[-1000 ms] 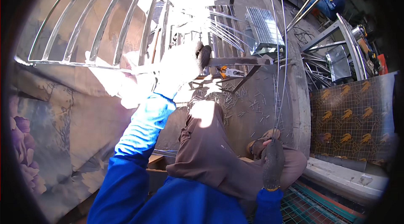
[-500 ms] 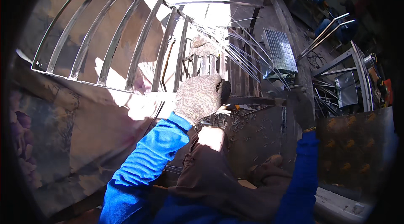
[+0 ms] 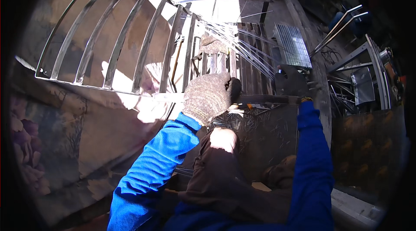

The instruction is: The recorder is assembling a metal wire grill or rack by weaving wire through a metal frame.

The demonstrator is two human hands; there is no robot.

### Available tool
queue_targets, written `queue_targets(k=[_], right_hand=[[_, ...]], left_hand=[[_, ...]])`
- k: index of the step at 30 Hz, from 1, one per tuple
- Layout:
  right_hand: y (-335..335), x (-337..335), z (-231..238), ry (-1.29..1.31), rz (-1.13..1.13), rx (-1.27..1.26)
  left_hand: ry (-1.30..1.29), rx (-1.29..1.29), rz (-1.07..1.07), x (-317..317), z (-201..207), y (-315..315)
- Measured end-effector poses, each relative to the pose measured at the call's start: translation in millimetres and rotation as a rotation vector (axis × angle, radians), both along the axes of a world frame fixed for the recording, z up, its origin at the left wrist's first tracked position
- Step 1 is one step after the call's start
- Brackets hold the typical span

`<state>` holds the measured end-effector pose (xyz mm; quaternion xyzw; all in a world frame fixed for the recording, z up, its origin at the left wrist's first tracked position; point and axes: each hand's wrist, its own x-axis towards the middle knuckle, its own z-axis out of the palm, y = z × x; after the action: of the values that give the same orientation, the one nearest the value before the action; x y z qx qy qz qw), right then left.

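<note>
My left hand [image 3: 207, 96], in a speckled knit work glove, is closed round the near flat metal bar [image 3: 264, 99] of a dark frame. The thumb side shows dark; what lies under the palm is hidden. My right hand [image 3: 293, 82], in a dark glove and in shadow, hovers over the right end of that bar, its fingers apart and nothing visible in them. Long thin metal rods [image 3: 247, 51] fan across the slats [image 3: 251, 75], with their near ends close to my right hand. A crumpled knit glove or rag [image 3: 212, 44] lies on the slats beyond my left hand.
A barred metal frame [image 3: 117, 51] stretches out to the left over patterned sheeting [image 3: 117, 135]. Several short metal bits [image 3: 255, 120] are strewn below the bar. To the right are a ribbed silver panel [image 3: 293, 45], bent tubes [image 3: 342, 27] and a metal stand [image 3: 379, 72].
My right hand has moved up and a little left, toward the ends of the rods, and its fingers have spread. My left hand stays on the bar.
</note>
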<state>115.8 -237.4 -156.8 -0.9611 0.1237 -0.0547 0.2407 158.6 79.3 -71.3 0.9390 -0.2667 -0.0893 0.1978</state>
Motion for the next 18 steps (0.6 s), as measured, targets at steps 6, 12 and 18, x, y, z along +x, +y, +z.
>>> queue_targets(k=[6,12,18], right_hand=[[-65,-55,30,-0.011,-0.089,0.100],[-189,-168,-3,0.254,-0.215,-0.267],[-267,-373,-104,0.593,-0.376,-0.156]], left_hand=[[-0.070,0.028,-0.007,-3,8,-17],[-0.194,-0.095,-0.129,15,-14,5],[-0.031,-0.207,-0.095,20,-25,10]])
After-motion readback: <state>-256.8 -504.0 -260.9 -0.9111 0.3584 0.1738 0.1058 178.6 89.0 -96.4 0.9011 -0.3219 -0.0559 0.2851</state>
